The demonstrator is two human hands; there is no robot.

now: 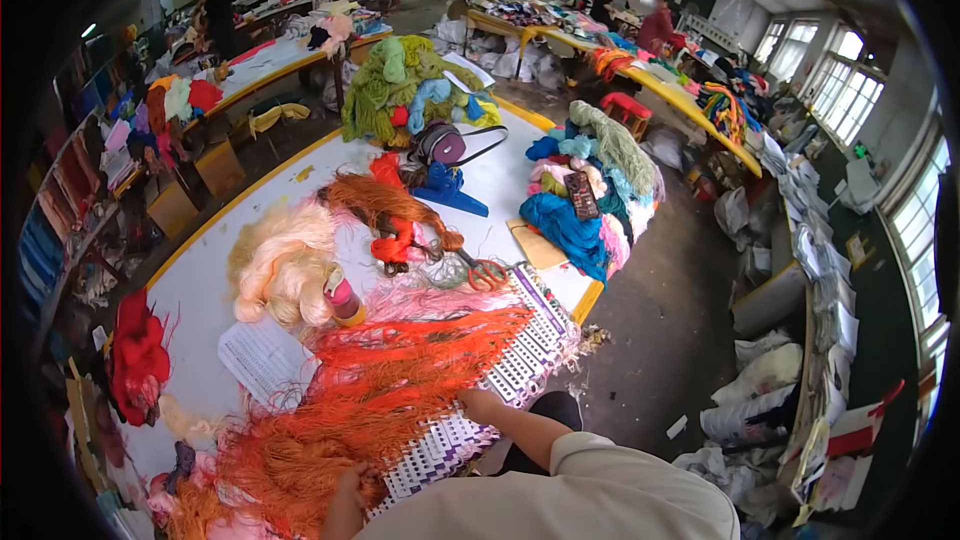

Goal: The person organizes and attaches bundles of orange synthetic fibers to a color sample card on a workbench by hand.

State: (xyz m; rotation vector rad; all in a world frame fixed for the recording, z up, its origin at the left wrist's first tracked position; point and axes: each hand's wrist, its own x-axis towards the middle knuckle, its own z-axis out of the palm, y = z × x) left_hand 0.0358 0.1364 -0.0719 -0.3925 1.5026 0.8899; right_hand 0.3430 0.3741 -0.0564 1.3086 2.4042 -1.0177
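A long white card strip [436, 452] with rows of dark holes and purple marks runs along the table's near edge. Orange and red thread [400, 360] fans out from it over the tabletop. My right hand [484, 406] is at the strip's inner edge, its fingers curled together where the orange thread meets the card; what they pinch is too small to make out. Lower down, my left hand [347, 496] is closed on a bunch of orange thread [290, 455], fingertips partly buried in it. Pale pink thread [450, 302] lies above the orange.
On the white table [215, 270] lie scissors [487, 275], a thread cone [344, 300], a printed sheet [268, 365], peach yarn [285, 260], a blue clip-like object [450, 190], a purple bag [440, 145] and yarn heaps [410, 90]. Stacked bundles [815, 290] line the right wall. A person [658, 28] is farther back.
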